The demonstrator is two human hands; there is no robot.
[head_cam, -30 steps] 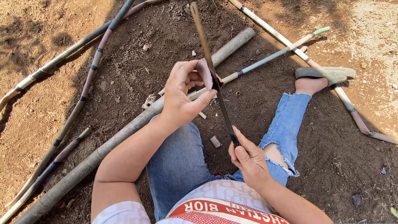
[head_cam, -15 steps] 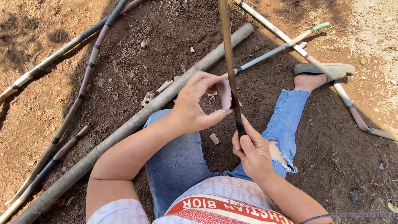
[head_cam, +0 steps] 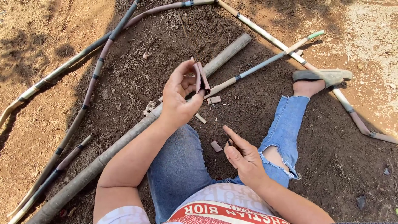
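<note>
The left hand point(head_cam: 179, 96) pinches two thin cane strips point(head_cam: 200, 76); they may slip. The right hand point(head_cam: 242, 155) closes loosely on a dark handle point(head_cam: 229, 142), maybe a blade, which could cut the knee.

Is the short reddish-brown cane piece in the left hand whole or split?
Split: the short reddish-brown cane piece shows two strips, pinched by the left hand.

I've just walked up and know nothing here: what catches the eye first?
The raised left hand pinches short reddish-brown curved strips at centre. Below, the right hand rests by the torn blue jeans knee. A thick grey bamboo pole crosses the dark soil diagonally under the left arm.
</note>
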